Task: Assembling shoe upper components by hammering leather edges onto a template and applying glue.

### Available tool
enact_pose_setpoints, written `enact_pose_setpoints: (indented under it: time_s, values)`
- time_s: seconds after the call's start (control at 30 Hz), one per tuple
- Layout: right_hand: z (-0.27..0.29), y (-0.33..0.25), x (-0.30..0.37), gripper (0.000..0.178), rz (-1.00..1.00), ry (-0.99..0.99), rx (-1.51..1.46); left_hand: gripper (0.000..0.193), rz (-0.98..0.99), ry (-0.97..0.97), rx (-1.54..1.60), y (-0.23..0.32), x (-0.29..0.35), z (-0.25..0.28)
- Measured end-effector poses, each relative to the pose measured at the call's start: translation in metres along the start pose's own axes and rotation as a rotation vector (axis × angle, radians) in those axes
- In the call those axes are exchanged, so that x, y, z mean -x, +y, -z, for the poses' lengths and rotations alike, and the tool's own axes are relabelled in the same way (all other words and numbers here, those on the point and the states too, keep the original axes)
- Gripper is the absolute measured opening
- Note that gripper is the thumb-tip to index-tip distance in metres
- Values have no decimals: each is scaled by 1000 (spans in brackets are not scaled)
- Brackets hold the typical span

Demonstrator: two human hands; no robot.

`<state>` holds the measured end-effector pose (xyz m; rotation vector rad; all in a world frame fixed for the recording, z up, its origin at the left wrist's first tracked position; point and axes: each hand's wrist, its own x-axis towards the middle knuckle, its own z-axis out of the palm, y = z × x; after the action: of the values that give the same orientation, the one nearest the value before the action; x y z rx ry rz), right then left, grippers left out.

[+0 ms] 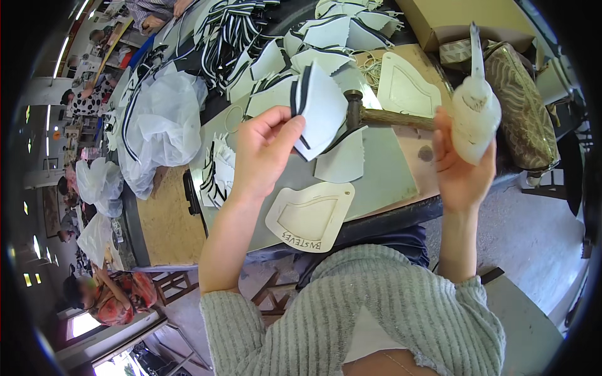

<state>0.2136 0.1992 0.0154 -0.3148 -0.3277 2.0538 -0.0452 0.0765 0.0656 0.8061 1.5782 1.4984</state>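
Pinched between the thumb and fingers of my left hand [266, 147] is a white curved cut piece [327, 106] with a black-and-white striped edge, raised above the table. My right hand [463, 178] holds a whitish squeeze bottle [475, 113], its long thin nozzle pointing up. Between the hands lies a hammer [395, 118] with a wooden handle. Below the raised piece, another white piece [342, 160] rests on the grey work surface [392, 166]. A pale curved template [338, 200] with a cut-out outline lies nearest to me.
Stacks of white striped-edge pieces [316, 34] and bundled striped strips [226, 31] cover the far side. Another template [407, 88] lies beyond the hammer. Clear plastic bags [166, 116] sit left; a cardboard box [461, 19] and patterned bag [523, 113] stand right. Other people are farther left.
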Motion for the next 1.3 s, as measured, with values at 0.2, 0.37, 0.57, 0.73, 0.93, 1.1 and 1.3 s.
enact_pose_setpoints:
  time_s: [0.2, 0.37, 0.57, 0.73, 0.93, 1.1, 1.3]
  values:
    - [-35, 42, -11, 66, -393, -130, -147, 12, -38, -188, -151, 4, 9, -16]
    - [-41, 56, -14, 62, -379, 45, -178, 16, -78, 49, 16, 4, 11, -27]
    - [-27, 53, -8, 63, -374, 67, -205, 17, -196, 91, -95, 9, 8, -20]
    - [-33, 55, -7, 62, -447, -71, -129, 15, -278, -87, -263, 19, 3, -26]
    - [-41, 60, -2, 60, -351, -7, -97, 43, -280, -247, -205, 18, 11, -31]
    - [-43, 64, -1, 60, -345, -13, -217, 34, -205, -80, 2, 0, 12, -34]
    - [-46, 67, 1, 60, -377, -10, -243, 27, -235, 73, 273, -9, 19, -44]
